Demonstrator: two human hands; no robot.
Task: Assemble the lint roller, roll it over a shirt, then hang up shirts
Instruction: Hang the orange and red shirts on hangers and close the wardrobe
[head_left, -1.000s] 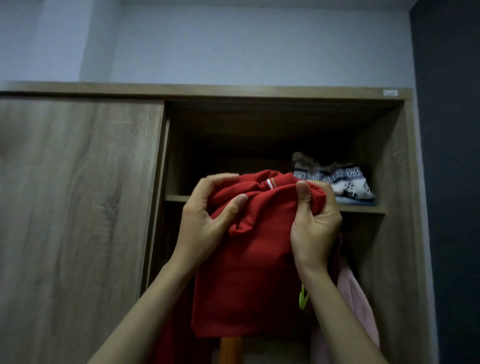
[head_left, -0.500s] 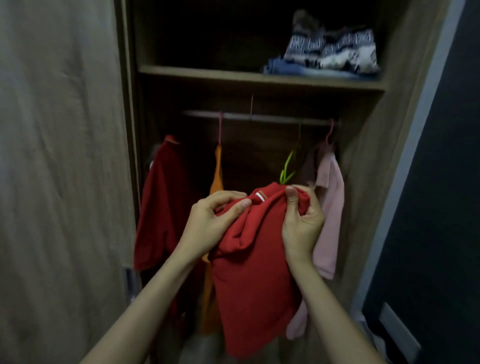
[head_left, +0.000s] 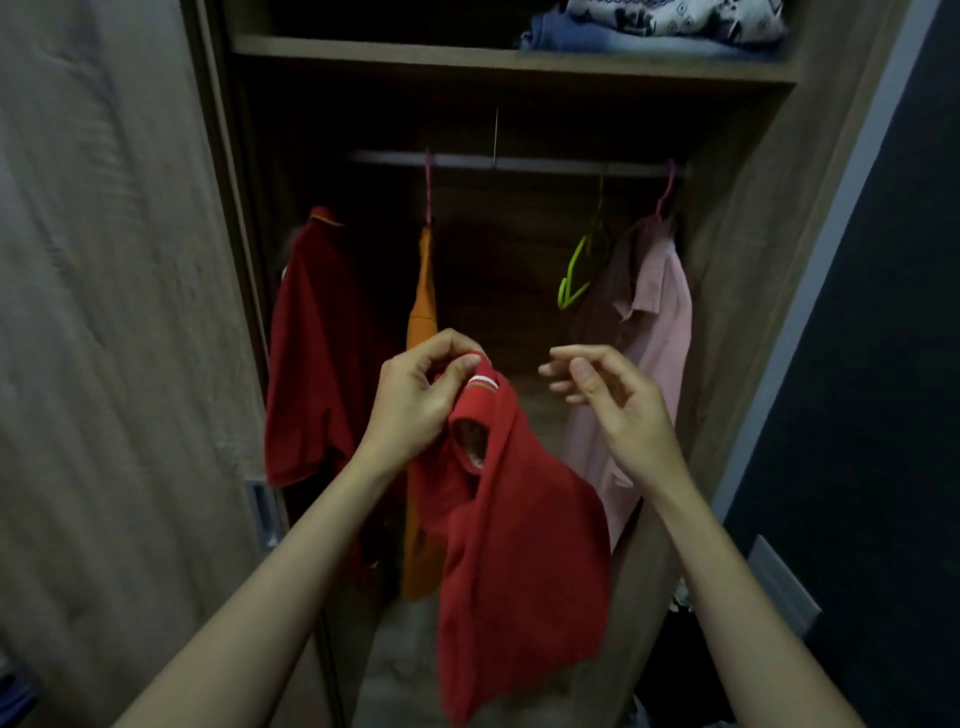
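A red polo shirt (head_left: 519, 545) hangs in front of the open wardrobe, held by its striped collar. My left hand (head_left: 415, 400) pinches that collar between thumb and fingers. My right hand (head_left: 613, 405) hovers just right of the collar, fingers loosely curled and holding nothing. Behind them an empty lime-green hanger (head_left: 579, 270) hangs on the clothes rail (head_left: 519, 162), beside a pink shirt (head_left: 654, 332). No lint roller shows in the head view.
On the rail also hang a dark red shirt (head_left: 317, 353) and an orange garment (head_left: 423, 312). Folded clothes (head_left: 654, 26) lie on the shelf (head_left: 467, 54) above. The wardrobe's sliding door (head_left: 104, 338) stands at left, a dark wall (head_left: 883, 364) at right.
My right hand has let go of the red shirt, which now hangs from my left hand alone. The view has dropped from the top shelf to the rail.
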